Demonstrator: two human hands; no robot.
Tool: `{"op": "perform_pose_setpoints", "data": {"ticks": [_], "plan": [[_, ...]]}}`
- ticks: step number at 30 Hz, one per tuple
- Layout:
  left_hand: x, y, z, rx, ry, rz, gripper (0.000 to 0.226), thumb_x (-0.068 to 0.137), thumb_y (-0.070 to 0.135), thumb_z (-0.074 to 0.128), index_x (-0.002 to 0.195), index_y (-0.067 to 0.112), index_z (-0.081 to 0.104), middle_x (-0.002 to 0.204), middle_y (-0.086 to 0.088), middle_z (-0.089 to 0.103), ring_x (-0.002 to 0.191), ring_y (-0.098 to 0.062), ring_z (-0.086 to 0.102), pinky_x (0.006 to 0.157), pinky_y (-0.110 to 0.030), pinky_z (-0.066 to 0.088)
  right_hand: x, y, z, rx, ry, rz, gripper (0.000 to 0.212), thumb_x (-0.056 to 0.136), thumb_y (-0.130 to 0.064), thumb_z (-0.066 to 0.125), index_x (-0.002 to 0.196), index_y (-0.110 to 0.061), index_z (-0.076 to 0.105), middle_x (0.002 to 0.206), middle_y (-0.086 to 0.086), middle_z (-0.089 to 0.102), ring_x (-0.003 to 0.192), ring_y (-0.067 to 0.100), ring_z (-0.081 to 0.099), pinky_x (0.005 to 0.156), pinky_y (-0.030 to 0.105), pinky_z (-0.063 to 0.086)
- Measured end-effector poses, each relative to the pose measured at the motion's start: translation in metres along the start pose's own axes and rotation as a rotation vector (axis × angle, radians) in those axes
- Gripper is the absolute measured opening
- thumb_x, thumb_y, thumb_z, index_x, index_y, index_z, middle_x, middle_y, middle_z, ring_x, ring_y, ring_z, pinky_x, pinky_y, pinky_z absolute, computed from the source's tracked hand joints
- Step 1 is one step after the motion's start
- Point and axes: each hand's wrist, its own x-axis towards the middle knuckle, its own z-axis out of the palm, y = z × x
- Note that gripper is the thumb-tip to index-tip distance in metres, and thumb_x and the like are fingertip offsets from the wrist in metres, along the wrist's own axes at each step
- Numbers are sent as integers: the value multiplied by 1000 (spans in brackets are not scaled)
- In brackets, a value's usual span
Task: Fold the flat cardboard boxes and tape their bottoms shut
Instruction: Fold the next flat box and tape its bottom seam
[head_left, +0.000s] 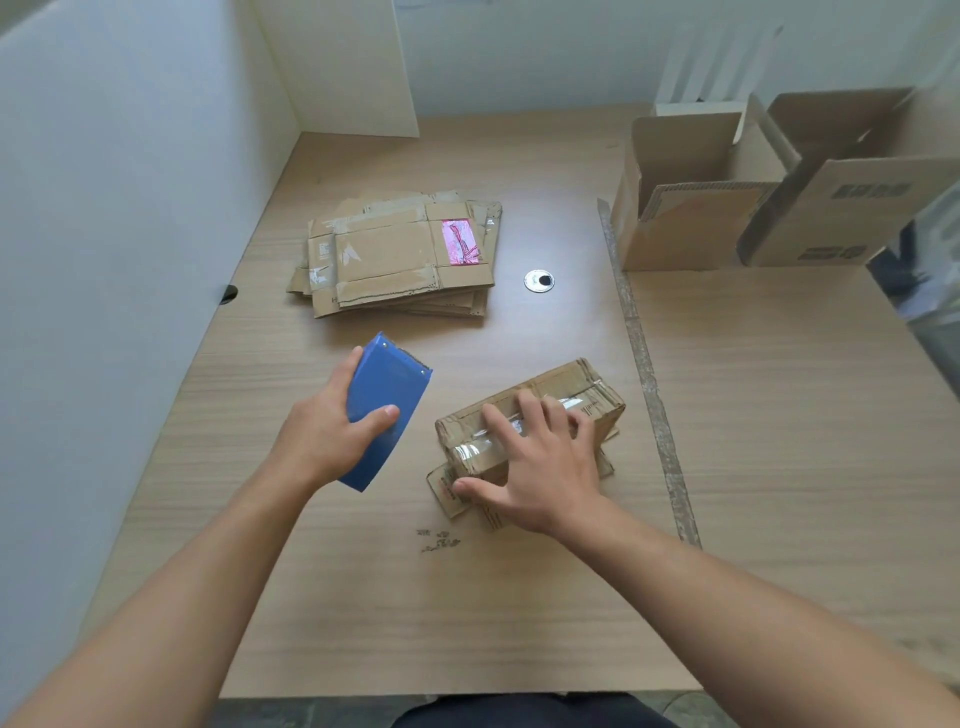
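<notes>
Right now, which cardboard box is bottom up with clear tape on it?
The small brown cardboard box under the right hand; the two larger boxes far right stand open-topped.

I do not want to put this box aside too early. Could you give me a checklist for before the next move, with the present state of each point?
1. Clear tape covers the seam of the small box: ok at the near end; the middle is under the fingers.
2. Right hand presses the tape flat: ok, fingers spread on it.
3. Tape free of the blue tape dispenser: ok, no strand shows between them.
4. Left hand grips the dispenser: ok.
5. Far end of the tape stuck down: cannot tell.
6. Flat boxes left to fold: ok, a stack lies behind.
</notes>
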Motion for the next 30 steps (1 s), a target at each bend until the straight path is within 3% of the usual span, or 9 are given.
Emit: {"op": "perform_pose_setpoints", "data": {"ticks": [5,9,11,14,18,20,22,25,30], "plan": [[-7,-6,-4,-32,-13,-9,78,86,47,67,148,55,19,118,4,59,101,-23,57,79,-37,50,0,7,-2,64,-43,-160,75,82,-55,50,150,-27,33,157,5,27,148,35,14,119,57,8],[-13,-10,-3,-25,-11,-12,78,86,47,67,148,55,20,117,4,60,99,-23,57,78,-37,49,-10,29,-2,188,-41,-345,67,85,-22,59,150,-15,42,160,10,29,150,33,19,122,46,20],[-16,-10,-3,-29,-8,-11,78,86,47,67,148,54,20,115,4,60,98,-23,58,80,-39,52,-14,35,2,199,11,-409,65,85,-24,63,147,-11,47,157,13,35,148,34,26,121,44,21],[-19,-8,-1,-12,-11,1,79,87,46,67,150,51,21,116,4,61,99,-24,57,84,-40,52,-12,37,5,187,-44,-396,71,93,-40,62,152,-13,36,161,7,26,151,28,15,123,42,18],[-23,-6,1,19,-36,16,79,87,46,67,150,51,21,121,6,60,103,-23,56,87,-39,50,-7,39,6,236,88,-409,53,93,-16,64,144,-9,50,154,10,39,147,34,28,114,48,36],[-24,-5,1,28,-52,31,79,87,46,67,150,51,20,125,8,59,104,-22,56,89,-40,50,-4,41,7,227,-38,-419,68,95,-33,63,153,-15,33,163,4,16,152,24,2,123,39,18],[-24,-4,1,40,-59,39,79,87,46,67,151,50,20,126,8,59,105,-22,57,89,-41,50,-3,48,6,249,-251,-400,97,85,-66,58,158,-23,10,162,-9,-14,148,11,-25,122,27,-3],[-25,-2,2,42,-60,45,80,87,45,67,151,50,20,126,8,59,104,-22,57,89,-40,50,2,52,0,382,-349,-368,110,73,-88,39,159,-26,9,159,-21,-19,141,-6,-30,120,26,-5],[-24,1,7,49,-62,51,80,86,46,67,151,49,20,125,8,60,103,-21,57,86,-37,49,9,51,5,437,-274,-315,66,98,-51,50,155,-26,29,155,-24,-2,142,-8,-16,123,27,1]]}}
